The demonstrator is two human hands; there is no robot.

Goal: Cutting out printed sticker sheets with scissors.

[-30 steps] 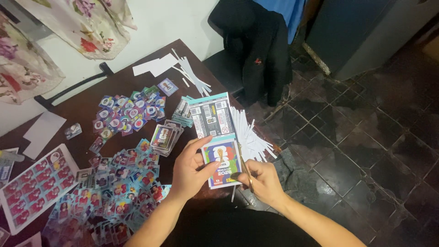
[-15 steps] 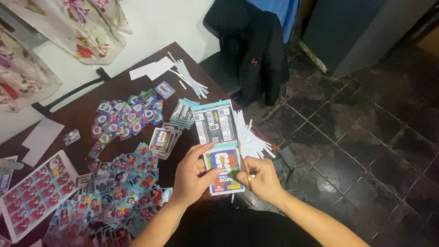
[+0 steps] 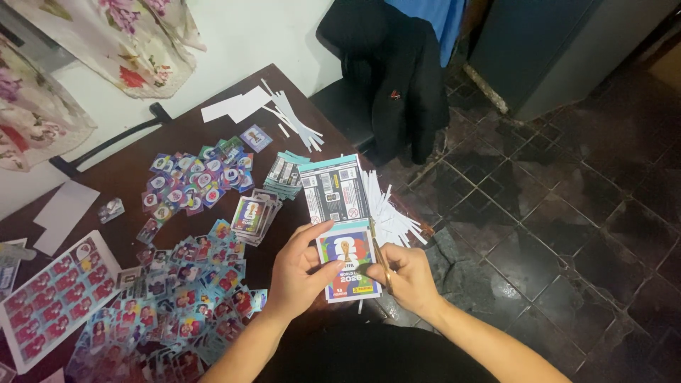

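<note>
Both hands (image 3: pixel 355 273) gripping sticker pack (image 3: pixel 345 261), fingers curled

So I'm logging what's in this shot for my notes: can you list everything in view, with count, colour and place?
sticker packet: one, colourful front, held in both hands
scissors: one pair, in the right hand at the packet's right edge
flat packets: one stack, grey and teal, just beyond the hands
paper strips: many, white, at the table's right edge
loose stickers: many, multicoloured, spread over the table
sticker sheet: one, red portraits, far left
table: one, dark brown
chair with jacket: one, black, beyond the table
floor tiles: dark, right
left hand: gripping the packet
right hand: holding the scissors
</note>
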